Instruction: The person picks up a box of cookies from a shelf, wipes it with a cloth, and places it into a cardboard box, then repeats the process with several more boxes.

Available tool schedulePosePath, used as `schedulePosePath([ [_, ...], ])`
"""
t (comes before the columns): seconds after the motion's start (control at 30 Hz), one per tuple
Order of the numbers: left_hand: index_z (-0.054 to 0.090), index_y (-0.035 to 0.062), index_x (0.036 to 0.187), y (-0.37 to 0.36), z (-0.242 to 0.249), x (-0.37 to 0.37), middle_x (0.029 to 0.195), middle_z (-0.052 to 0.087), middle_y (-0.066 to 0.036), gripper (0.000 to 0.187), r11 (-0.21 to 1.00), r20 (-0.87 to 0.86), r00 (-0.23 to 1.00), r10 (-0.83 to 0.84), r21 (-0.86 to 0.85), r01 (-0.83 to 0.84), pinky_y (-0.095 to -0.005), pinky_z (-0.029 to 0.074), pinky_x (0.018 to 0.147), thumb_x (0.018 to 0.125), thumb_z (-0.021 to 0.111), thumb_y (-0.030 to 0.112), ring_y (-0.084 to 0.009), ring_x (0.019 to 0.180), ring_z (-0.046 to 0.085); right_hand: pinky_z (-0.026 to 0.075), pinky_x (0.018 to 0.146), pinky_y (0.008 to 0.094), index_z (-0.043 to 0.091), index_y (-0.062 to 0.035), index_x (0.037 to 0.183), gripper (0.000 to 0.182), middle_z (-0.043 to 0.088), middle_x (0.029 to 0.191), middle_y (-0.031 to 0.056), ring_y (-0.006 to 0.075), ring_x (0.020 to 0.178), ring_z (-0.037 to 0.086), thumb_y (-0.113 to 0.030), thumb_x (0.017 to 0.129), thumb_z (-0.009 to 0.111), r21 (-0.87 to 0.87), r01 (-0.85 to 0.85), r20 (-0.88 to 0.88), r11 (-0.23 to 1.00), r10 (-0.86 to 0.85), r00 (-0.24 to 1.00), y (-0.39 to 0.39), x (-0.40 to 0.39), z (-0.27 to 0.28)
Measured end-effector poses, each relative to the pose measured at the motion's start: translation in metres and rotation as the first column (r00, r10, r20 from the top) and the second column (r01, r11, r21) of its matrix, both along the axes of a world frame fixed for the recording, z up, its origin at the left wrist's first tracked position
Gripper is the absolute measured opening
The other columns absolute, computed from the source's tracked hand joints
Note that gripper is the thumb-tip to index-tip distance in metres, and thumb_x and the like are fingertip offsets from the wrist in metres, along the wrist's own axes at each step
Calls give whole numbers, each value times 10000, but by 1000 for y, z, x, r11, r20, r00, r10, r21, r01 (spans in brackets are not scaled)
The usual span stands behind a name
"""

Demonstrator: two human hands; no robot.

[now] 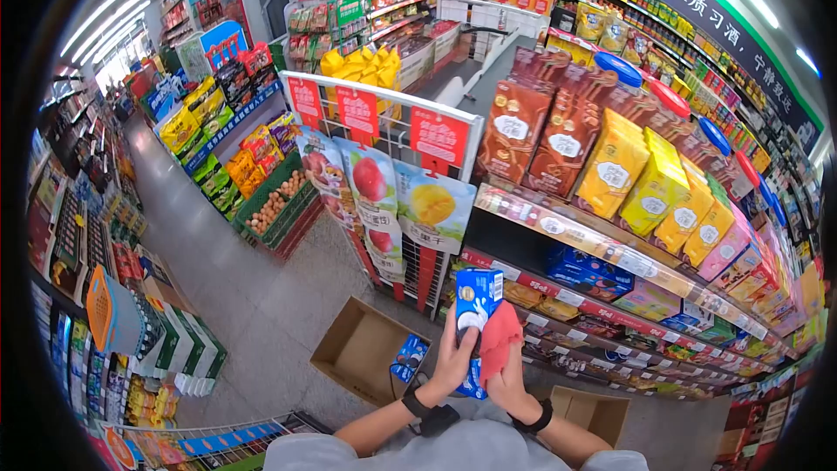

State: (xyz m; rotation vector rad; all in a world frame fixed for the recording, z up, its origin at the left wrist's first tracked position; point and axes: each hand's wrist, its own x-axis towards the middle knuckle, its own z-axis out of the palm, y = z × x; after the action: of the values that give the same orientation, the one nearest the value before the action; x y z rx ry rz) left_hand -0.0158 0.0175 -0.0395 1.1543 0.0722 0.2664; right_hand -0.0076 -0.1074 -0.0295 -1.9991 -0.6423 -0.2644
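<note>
My left hand (pixel 451 356) is wrapped round a blue box (pixel 480 286) with white print and a barcode near its top, held upright in front of my body. In my right hand (pixel 508 381) is a red cloth (pixel 500 331), bunched in the fingers and lying against the box's right side. The cloth and fingers hide part of the box. Below and to the left, an open cardboard box (pixel 344 351) on the floor has similar blue packs (pixel 408 359) in it. Dark bands circle both wrists.
On the right stands a shelf (pixel 602 240) with brown, yellow and pink packages. A wire rack (pixel 475 135) ahead holds dried-fruit bags (pixel 433 205). Another cardboard box (pixel 595 414) sits by my right arm. Farther left are an egg crate (pixel 277 201) and an orange-blue basket (pixel 113 314).
</note>
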Motion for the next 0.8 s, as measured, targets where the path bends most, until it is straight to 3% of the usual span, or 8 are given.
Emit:
schedulePosePath([
  [0.1,273,-6,1530,7,-20,-12,1466,430,-183,667,952,114,993,34,299,-66,-354,330,1113,979,597,182,-263,1342,434,303,1138,397,364,52,1442,496,435,1449,192,279,1331,439,-95,976,445,368,27,-299,929,91,950,15,17,-14],
  [0.2,342,-2,1511,25,-26,-13,1399,493,-222,653,962,74,991,-114,257,92,-373,366,1084,953,621,189,-323,1297,494,339,1094,357,445,30,1396,434,499,1387,136,230,1277,467,-173,1013,470,350,217,-273,911,-122,954,27,53,-22],
  [0.27,345,19,1513,46,-44,-11,1374,528,-222,673,910,61,985,-161,395,125,-384,406,1053,936,638,208,-353,1243,538,391,1039,329,489,27,1363,419,550,1329,106,192,1213,509,-203,1014,514,253,362,-322,897,-275,906,13,60,-63],
  [0.4,349,46,1517,87,-111,-26,1376,544,-215,715,847,-162,935,-316,396,355,-390,433,1039,906,677,220,-360,1220,567,460,961,325,527,16,1312,377,601,1216,87,177,1091,581,-161,979,510,28,203,-548,979,-155,822,-30,52,-125],
  [0.57,514,36,1349,122,-275,-77,1289,606,-209,694,958,-579,814,49,257,125,-409,485,974,778,803,306,-336,1157,626,469,927,329,529,27,1308,397,617,1213,92,174,1058,590,-152,954,549,-304,-152,-789,941,-159,593,-43,16,-188],
  [0.63,545,40,1325,135,-353,-97,1239,622,-186,666,957,-603,766,221,286,-51,-400,484,954,769,817,285,-319,1110,630,475,913,348,533,29,1293,407,627,1188,140,225,1044,611,-145,926,556,-314,-218,-821,924,-149,551,-58,-4,-234],
  [0.7,571,48,1308,152,-430,-113,1172,624,-164,656,840,-536,741,404,538,-68,-396,478,937,747,835,264,-311,1054,614,479,900,373,538,32,1276,414,627,1165,190,286,1035,622,-136,898,560,-379,-316,-828,870,-167,535,-62,-16,-261],
  [0.8,602,54,1289,182,-518,-121,1107,609,-170,632,818,-619,624,477,573,-57,-400,474,920,732,834,244,-329,1024,596,482,877,449,531,35,1275,457,603,1120,279,425,1028,606,-118,846,563,-450,-541,-840,711,-130,527,-49,-13,-277],
])
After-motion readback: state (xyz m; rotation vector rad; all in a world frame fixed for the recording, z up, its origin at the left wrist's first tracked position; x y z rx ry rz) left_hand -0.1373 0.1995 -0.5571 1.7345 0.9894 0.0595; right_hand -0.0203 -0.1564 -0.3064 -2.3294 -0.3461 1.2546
